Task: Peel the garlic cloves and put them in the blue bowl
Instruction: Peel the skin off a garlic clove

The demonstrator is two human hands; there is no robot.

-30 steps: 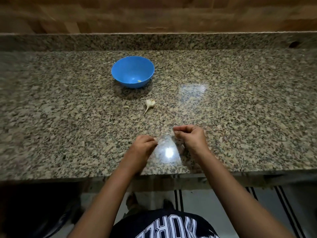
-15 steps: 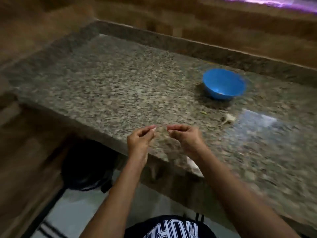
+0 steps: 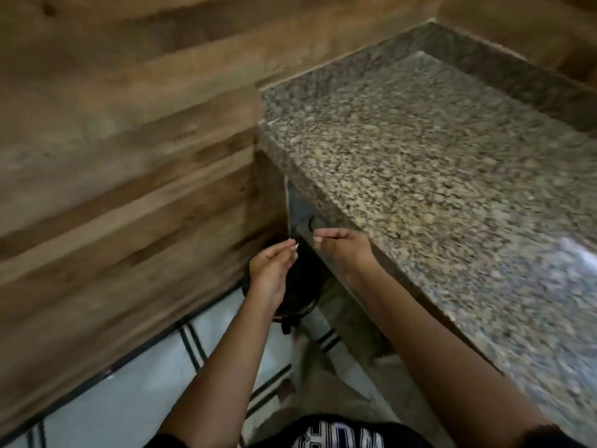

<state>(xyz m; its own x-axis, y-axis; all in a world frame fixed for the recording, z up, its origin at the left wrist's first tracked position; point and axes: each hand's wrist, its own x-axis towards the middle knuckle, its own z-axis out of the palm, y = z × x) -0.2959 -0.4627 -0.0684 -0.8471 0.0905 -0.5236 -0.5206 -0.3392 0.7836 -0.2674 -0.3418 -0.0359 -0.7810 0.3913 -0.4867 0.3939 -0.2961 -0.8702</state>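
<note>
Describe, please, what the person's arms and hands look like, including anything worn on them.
The left hand and the right hand wear no gloves, and no rings, watch or bracelets show. Both forearms are bare, with no sleeves reaching them. The fingernails look pale and slightly long. At the bottom edge of the view is a dark shirt with white block lettering.
</note>
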